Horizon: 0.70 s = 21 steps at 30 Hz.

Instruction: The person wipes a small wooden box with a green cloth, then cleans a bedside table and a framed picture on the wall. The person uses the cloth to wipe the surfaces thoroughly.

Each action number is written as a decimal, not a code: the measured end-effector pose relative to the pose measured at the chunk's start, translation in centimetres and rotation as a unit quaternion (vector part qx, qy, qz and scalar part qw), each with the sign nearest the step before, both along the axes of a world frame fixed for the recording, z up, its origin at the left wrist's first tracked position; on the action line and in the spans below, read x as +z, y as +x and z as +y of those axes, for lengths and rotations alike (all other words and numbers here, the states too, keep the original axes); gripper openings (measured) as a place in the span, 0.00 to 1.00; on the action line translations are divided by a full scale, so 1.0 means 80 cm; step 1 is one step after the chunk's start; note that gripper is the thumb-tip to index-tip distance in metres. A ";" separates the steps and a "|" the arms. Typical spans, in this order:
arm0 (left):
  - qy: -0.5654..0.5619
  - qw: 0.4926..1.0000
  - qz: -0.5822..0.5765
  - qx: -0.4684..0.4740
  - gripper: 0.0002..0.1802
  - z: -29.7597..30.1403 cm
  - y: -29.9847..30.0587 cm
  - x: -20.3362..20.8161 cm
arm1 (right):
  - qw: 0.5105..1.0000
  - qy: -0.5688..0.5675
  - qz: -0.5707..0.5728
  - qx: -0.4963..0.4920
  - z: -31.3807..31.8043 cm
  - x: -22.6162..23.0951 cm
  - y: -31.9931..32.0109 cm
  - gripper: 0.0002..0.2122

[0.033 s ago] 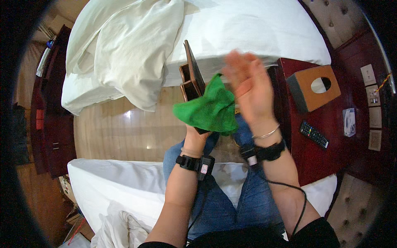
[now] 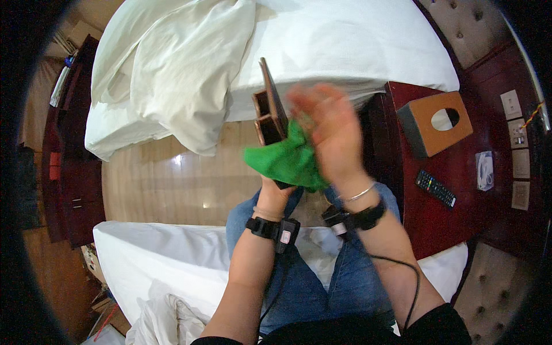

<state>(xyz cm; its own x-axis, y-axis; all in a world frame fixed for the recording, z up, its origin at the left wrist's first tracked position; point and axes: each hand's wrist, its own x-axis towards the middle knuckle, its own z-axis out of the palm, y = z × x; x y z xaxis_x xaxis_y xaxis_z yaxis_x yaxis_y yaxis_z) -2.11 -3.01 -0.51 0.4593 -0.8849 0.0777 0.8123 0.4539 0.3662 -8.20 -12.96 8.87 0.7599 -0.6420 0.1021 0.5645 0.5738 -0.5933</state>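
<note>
My left hand (image 2: 275,194) holds a brown box-like organizer (image 2: 276,107) from below, over my lap. The organizer has a tall back panel and open compartments, and it points away from me. A green cloth (image 2: 283,159) drapes over its near part and hides most of my left fingers. My right hand (image 2: 334,133) is smeared by motion at the organizer's right side, with fingers stretched out and the palm toward the cloth. It overlaps the cloth's right edge; whether it touches the cloth, I cannot tell.
A bed with white sheets (image 2: 345,40) lies ahead, with a crumpled cover (image 2: 184,75) at its left. On the dark red nightstand (image 2: 425,230) at right are a brown tissue box (image 2: 422,123), a black remote (image 2: 436,188) and a small white packet (image 2: 485,171). Wooden flooring (image 2: 172,190) shows at left.
My right hand has swung left toward the organizer and the green cloth. The cloth's right side has bunched inward. My left hand and the organizer have barely shifted.
</note>
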 end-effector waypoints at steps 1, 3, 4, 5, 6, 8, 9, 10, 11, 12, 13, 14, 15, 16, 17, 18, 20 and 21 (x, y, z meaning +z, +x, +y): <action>0.075 0.996 -0.022 0.034 0.37 -0.005 -0.006 0.003 | 0.954 -0.252 0.126 -0.098 0.034 -0.007 0.009 0.14; 0.160 0.982 -0.057 0.082 0.36 -0.004 -0.014 0.011 | 0.861 -0.477 0.133 -0.115 0.048 -0.012 0.011 0.16; 0.191 0.974 -0.068 0.101 0.36 -0.005 -0.018 0.014 | 0.894 -0.412 0.128 -0.120 0.055 -0.014 0.015 0.16; 0.208 0.969 -0.075 0.113 0.36 -0.001 -0.019 0.018 | 0.922 -0.347 0.118 -0.125 0.061 -0.010 0.021 0.15; 0.220 0.965 -0.082 0.121 0.36 0.003 -0.020 0.022 | 0.901 -0.387 0.131 -0.145 0.060 -0.005 0.019 0.15; 0.239 0.957 -0.089 0.135 0.36 0.010 -0.019 0.027 | 0.854 -0.463 0.156 -0.179 0.052 0.012 0.006 0.14; 0.234 0.959 -0.095 0.131 0.35 0.013 -0.018 0.025 | 0.832 -0.497 0.182 -0.167 0.047 0.023 -0.001 0.15; 0.231 0.959 -0.102 0.128 0.35 0.018 -0.015 0.021 | 0.807 -0.531 0.207 -0.155 0.039 0.034 -0.008 0.15; 0.213 0.964 -0.109 0.116 0.35 0.021 -0.014 0.015 | 0.778 -0.565 0.233 -0.145 0.030 0.042 -0.015 0.16; 0.176 0.970 -0.139 0.089 0.33 0.028 -0.010 -0.001 | 0.752 -0.577 0.297 -0.116 0.022 0.046 -0.020 0.25; 0.139 0.974 -0.167 0.064 0.32 0.037 -0.006 -0.017 | 0.758 -0.572 0.308 -0.053 0.016 0.029 -0.021 0.29; 0.142 0.973 -0.170 0.067 0.32 0.034 -0.006 -0.022 | 0.759 -0.566 0.322 0.005 0.006 -0.001 -0.020 0.33; 0.150 0.971 -0.173 0.073 0.31 0.038 -0.006 -0.026 | 0.760 -0.554 0.332 0.067 0.004 -0.008 -0.016 0.37; 0.158 0.968 -0.176 0.079 0.31 0.041 -0.006 -0.029 | 0.829 -0.419 0.328 0.170 0.001 -0.010 -0.014 0.45; 0.168 0.966 -0.179 0.085 0.31 0.045 -0.006 -0.030 | 0.825 -0.431 0.335 0.145 0.003 -0.013 -0.013 0.43; 0.177 0.963 -0.181 0.091 0.30 0.048 -0.007 -0.030 | 0.820 -0.443 0.343 0.120 0.005 -0.016 -0.012 0.41; 0.210 0.946 -0.219 0.117 0.29 0.050 -0.007 -0.026 | 0.810 -0.456 0.361 0.076 0.012 -0.017 -0.010 0.38; 0.232 0.929 -0.253 0.137 0.28 0.049 -0.007 -0.014 | 0.806 -0.458 0.372 0.056 0.017 -0.014 -0.008 0.36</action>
<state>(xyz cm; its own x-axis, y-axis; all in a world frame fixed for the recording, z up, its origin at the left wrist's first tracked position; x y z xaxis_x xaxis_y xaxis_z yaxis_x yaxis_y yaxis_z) -2.71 0.90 -1.61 0.6807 -0.7324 -0.0154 0.3597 0.3159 0.8780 -8.85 -11.57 7.74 0.8779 -0.4785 -0.0164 -0.1670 -0.2739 -0.9471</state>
